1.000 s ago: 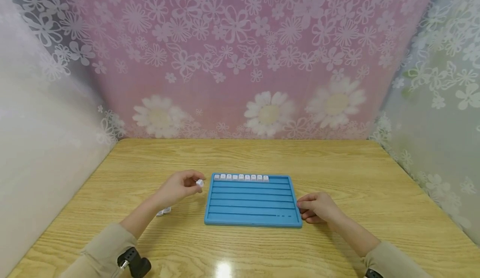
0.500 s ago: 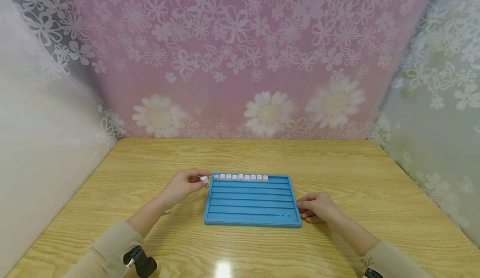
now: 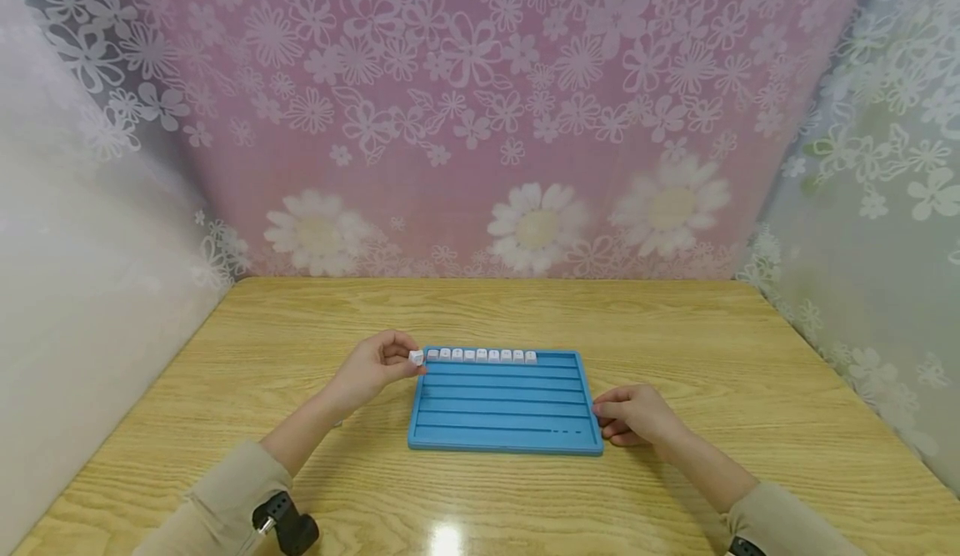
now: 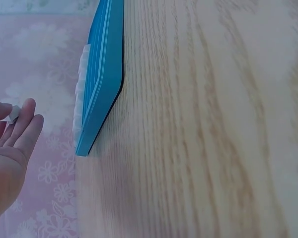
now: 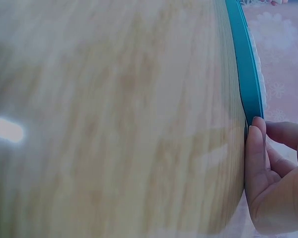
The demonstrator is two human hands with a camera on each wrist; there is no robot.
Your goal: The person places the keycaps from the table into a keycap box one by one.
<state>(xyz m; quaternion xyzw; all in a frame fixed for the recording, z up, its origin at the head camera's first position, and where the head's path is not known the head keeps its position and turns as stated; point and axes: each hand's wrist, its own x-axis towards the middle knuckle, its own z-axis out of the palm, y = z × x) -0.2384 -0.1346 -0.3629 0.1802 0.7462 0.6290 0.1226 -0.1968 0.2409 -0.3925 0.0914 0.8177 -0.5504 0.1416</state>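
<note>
Between thumb and fingers, my left hand (image 3: 367, 370) pinches a white keycap (image 3: 416, 358) just outside the upper left corner of a blue ridged tray (image 3: 495, 393). In the left wrist view, the keycap (image 4: 14, 114) sits at the fingertips, apart from the tray (image 4: 109, 69). A row of several white keycaps (image 3: 482, 356) fills the left and middle of the tray's top slot; the slot's right end and the lower slots hold none. My right hand (image 3: 637, 414) holds the tray's right edge, and in the right wrist view its fingers (image 5: 257, 144) touch the corner.
Beside the left forearm, a small bit of a white keycap (image 3: 338, 423) shows on the wooden table (image 3: 480, 314); the arm hides the rest. A flowered pink curtain (image 3: 480, 122) hangs behind the table. Pale curtains stand at both sides.
My left hand has moved right with the keycap, up to the tray's upper left corner. Its forearm now covers most of the loose keycaps. The right hand and the tray have stayed nearly still.
</note>
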